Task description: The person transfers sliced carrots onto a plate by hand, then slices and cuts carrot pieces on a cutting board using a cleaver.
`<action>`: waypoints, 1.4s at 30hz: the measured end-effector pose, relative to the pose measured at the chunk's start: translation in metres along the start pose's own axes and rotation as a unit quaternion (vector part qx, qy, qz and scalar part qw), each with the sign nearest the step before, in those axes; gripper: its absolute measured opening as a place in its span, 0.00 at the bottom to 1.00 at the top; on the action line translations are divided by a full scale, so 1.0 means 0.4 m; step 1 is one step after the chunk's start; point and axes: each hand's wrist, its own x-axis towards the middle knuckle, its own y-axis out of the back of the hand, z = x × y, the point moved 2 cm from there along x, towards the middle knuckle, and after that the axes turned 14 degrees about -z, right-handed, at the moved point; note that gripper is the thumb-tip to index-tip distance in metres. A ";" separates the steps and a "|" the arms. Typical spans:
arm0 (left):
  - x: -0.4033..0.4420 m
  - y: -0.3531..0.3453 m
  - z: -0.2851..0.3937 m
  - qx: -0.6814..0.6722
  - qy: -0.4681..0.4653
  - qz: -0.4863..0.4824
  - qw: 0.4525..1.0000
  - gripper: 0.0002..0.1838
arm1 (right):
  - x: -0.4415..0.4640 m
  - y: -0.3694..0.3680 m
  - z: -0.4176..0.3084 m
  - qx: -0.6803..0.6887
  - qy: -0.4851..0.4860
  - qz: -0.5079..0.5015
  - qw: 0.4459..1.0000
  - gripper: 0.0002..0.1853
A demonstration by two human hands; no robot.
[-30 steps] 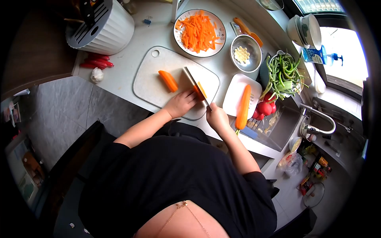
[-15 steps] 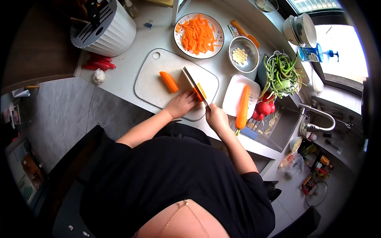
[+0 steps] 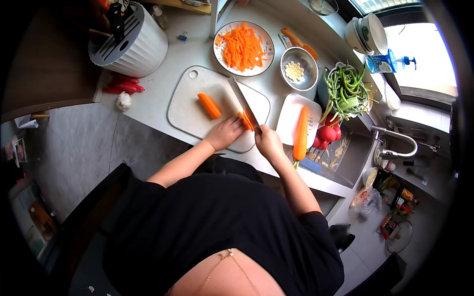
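Note:
My right hand is wrapped round the handle of a kitchen knife, whose blade points away from me over a white cutting board. Under the fingers of my left hand, a cut piece of carrot is pressed to the board right beside the blade. Another carrot chunk lies loose on the board, left of the knife. Beyond the board stands a patterned plate heaped with carrot strips.
To the right are a metal bowl with garlic cloves, a white tray with a whole carrot, green stalks, red radishes and the sink. Red chillies, a garlic bulb and a knife holder stand left.
The knife blade has tilted so that more of its flat side shows beside the carrot piece. Both hands keep nearly the same place, and the whole view has shifted slightly.

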 end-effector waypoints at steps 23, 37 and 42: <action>0.008 0.009 -0.002 -0.035 0.017 -0.029 0.999 0.16 | 0.027 -0.014 -0.010 0.008 -0.013 -0.008 1.000 0.13; -0.014 -0.019 -0.005 -0.014 0.023 -0.048 0.998 0.18 | -0.044 -0.040 -0.021 -0.017 -0.061 -0.048 0.997 0.11; -0.010 -0.006 0.004 -0.023 0.032 -0.065 0.997 0.17 | -0.024 -0.061 -0.025 -0.024 -0.063 -0.044 0.997 0.11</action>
